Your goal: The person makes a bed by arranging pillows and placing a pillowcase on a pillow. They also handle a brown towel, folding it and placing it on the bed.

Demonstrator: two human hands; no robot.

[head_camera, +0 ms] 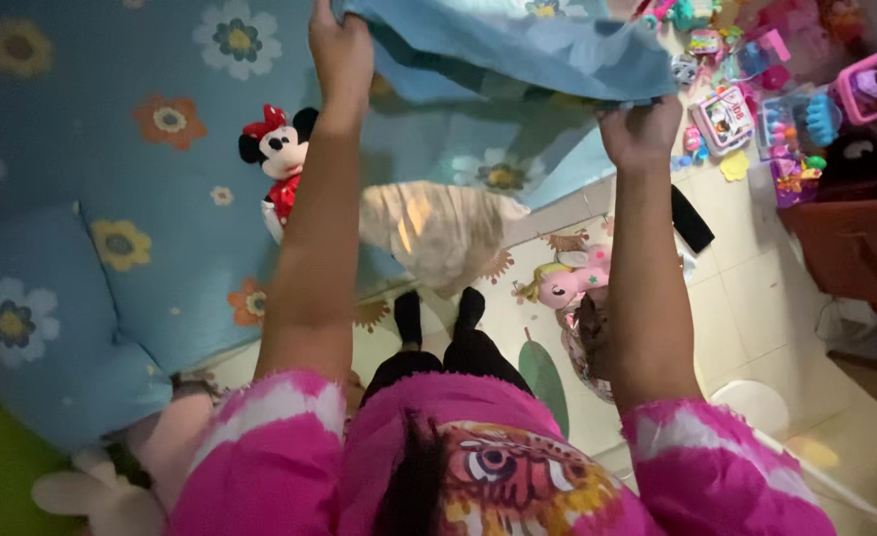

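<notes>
While held up: blue blanket [518, 45], top of frame
Left hand [341, 48]: fingers clenched on its edge (upper middle)
Right hand [642, 131]: fingers curled into its lower hem

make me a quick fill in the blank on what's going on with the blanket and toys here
1. Both hands, the left hand and the right hand, hold up a light ____ sheet.
2. The plush mouse toy on the bed wears a ____ bow.
3. The bed cover is printed with ____.
4. The person's sleeves are white and ____.

Missing words: blue; red; flowers; pink
</notes>
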